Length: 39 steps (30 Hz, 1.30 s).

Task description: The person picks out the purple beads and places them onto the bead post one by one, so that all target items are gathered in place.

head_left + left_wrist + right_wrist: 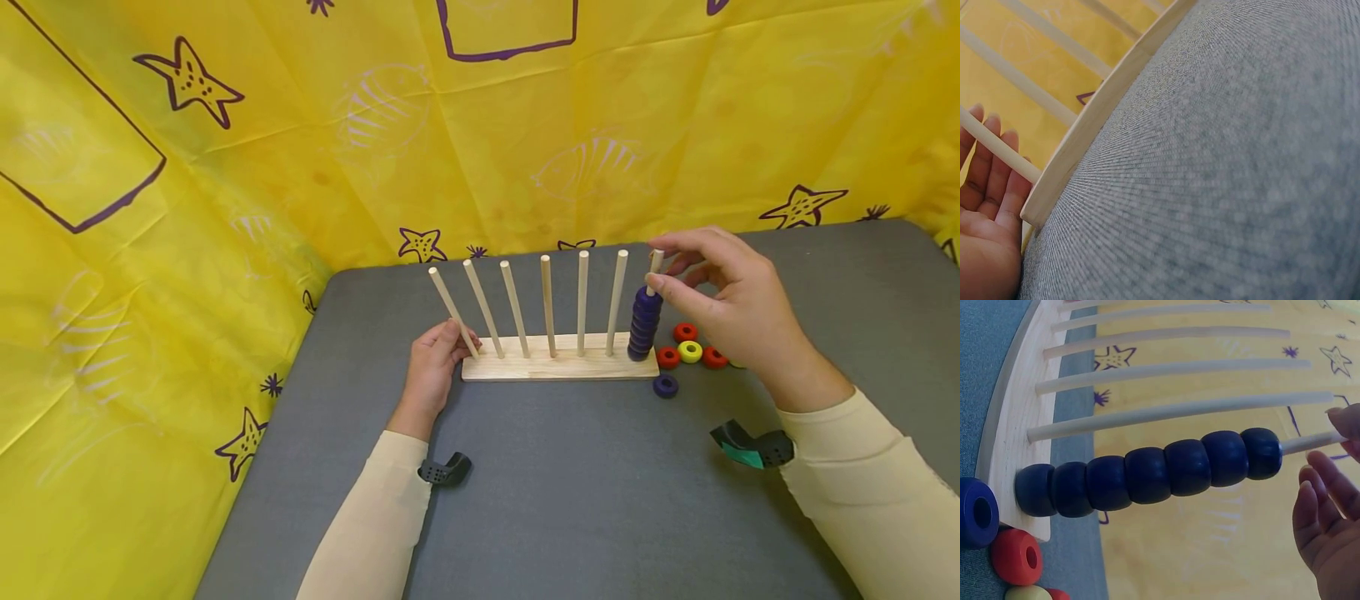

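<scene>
A light wooden board (558,367) carries a row of upright pegs, the left ones leaning outward in the head view. Dark blue beads (1147,475) are stacked on the rightmost peg (1313,442), whose upper end is bare. My right hand (731,287) is around that bare tip, thumb and fingers spread apart, with no bead between them. At the other end, my left hand (433,367) rests beside the leftmost peg (453,312). Its fingers (999,169) extend behind this peg, by the board's end; the left thumb is out of the left wrist view.
One loose blue bead (665,385) lies in front of the board's right end. Red beads (686,332) and a yellow bead (690,352) lie to its right, partly near my right wrist. A grey cloth (525,483) covers the table; a yellow patterned curtain (480,150) hangs behind.
</scene>
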Each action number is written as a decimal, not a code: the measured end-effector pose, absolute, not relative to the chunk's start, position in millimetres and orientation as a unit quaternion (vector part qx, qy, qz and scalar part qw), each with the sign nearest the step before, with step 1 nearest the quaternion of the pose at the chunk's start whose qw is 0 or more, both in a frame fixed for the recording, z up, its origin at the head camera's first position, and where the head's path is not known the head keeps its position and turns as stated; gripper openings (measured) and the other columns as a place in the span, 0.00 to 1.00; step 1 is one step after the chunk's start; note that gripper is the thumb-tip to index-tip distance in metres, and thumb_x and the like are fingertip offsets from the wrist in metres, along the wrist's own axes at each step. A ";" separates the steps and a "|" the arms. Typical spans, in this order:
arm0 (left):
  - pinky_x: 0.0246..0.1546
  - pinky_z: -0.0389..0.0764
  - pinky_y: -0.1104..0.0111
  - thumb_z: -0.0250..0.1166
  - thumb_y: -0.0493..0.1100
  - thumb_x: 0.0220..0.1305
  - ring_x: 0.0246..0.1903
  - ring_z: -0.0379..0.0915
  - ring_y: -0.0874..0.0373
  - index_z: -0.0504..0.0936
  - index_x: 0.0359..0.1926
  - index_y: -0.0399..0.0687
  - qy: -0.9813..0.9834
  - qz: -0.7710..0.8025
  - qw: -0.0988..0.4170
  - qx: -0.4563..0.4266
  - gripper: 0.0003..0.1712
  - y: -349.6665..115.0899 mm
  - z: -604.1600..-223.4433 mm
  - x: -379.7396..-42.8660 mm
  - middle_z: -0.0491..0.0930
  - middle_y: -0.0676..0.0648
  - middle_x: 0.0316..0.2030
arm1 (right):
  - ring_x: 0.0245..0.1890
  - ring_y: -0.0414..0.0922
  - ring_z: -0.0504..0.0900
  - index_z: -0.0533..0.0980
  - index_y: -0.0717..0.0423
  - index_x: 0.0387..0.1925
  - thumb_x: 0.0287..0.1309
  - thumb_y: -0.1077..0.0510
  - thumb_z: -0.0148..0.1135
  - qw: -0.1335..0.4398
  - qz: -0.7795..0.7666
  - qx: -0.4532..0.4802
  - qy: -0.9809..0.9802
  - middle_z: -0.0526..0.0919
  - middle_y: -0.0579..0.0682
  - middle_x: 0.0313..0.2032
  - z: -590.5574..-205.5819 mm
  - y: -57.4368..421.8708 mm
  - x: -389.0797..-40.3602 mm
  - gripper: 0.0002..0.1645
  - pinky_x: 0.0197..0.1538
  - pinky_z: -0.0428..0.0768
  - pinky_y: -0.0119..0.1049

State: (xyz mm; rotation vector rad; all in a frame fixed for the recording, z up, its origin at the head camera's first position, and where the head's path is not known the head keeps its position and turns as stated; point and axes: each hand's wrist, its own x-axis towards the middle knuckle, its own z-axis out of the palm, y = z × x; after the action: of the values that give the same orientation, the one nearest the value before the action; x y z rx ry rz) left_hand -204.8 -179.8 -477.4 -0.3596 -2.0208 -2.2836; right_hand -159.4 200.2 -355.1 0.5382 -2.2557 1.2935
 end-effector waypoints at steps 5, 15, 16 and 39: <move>0.45 0.84 0.65 0.65 0.67 0.74 0.42 0.84 0.50 0.79 0.45 0.15 -0.659 -0.742 0.035 -0.118 0.47 -180.0 -477.1 -204.6 0.85 0.43 0.37 | 0.44 0.38 0.79 0.85 0.61 0.61 0.59 0.78 0.76 0.240 0.473 0.201 -0.823 0.83 0.46 0.47 -354.1 200.9 -158.7 0.29 0.47 0.77 0.23; 0.46 0.84 0.64 0.63 0.60 0.80 0.42 0.84 0.49 0.79 0.46 0.15 -0.659 -0.742 0.035 -0.119 0.41 -179.4 -475.5 -203.6 0.85 0.44 0.37 | 0.46 0.40 0.80 0.85 0.60 0.62 0.65 0.75 0.72 0.232 0.488 0.217 -0.813 0.84 0.50 0.48 -350.6 203.3 -154.2 0.25 0.47 0.77 0.25; 0.46 0.84 0.64 0.63 0.60 0.80 0.42 0.84 0.49 0.79 0.45 0.15 -0.659 -0.742 0.036 -0.117 0.40 -179.3 -475.7 -203.6 0.85 0.44 0.37 | 0.46 0.41 0.80 0.84 0.60 0.62 0.67 0.74 0.71 0.229 0.492 0.218 -0.811 0.84 0.50 0.48 -350.7 203.7 -153.6 0.24 0.47 0.77 0.26; 0.46 0.84 0.65 0.61 0.56 0.84 0.43 0.84 0.48 0.79 0.45 0.16 -0.666 -0.737 0.033 -0.110 0.36 -180.2 -476.9 -204.5 0.86 0.45 0.37 | 0.48 0.51 0.81 0.82 0.70 0.61 0.87 0.64 0.43 0.148 0.661 0.226 -0.700 0.86 0.60 0.55 -361.9 219.0 -146.6 0.22 0.51 0.79 0.31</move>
State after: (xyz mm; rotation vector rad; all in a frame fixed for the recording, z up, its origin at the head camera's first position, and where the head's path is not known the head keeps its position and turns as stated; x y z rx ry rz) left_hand -204.5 -180.2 -476.9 -0.3380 -2.0486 -2.2681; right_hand -146.6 219.0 -361.9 0.6506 -2.0129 1.9030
